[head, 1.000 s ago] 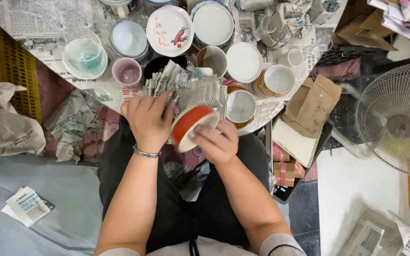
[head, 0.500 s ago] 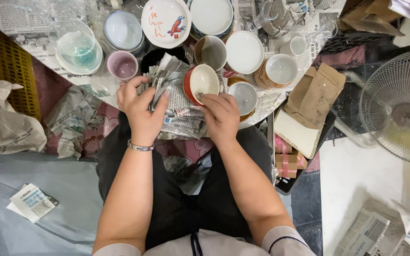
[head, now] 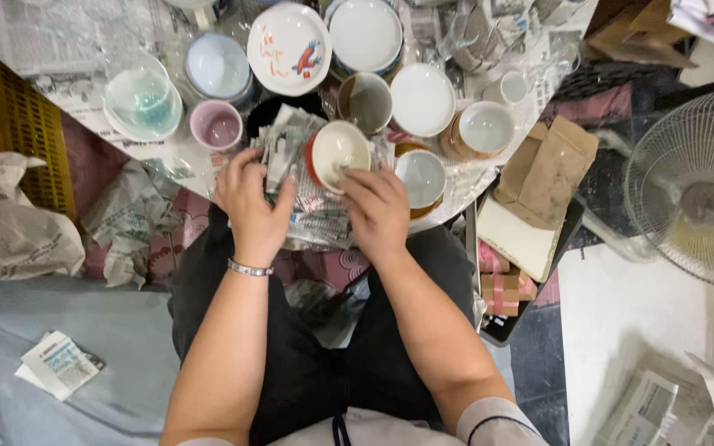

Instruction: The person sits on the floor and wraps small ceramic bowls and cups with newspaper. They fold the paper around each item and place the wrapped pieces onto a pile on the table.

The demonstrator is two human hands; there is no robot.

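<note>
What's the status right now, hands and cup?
Left hand gripping crumpled newspaper. Right hand holding red-rimmed cup on it. Crockery crowds close around.

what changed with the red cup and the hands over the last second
The red cup was turned from rim-down to rim-up and carried forward onto the newspaper. The right hand keeps hold of it; the left hand stays on the paper. The surrounding dishes are unmoved.

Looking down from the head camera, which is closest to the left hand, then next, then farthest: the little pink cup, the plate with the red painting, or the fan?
From the left hand:
1. The pink cup, just above it on the table.
2. The painted plate, farther up, at the table's far side.
3. The fan, far off to the right, on the floor.
</note>
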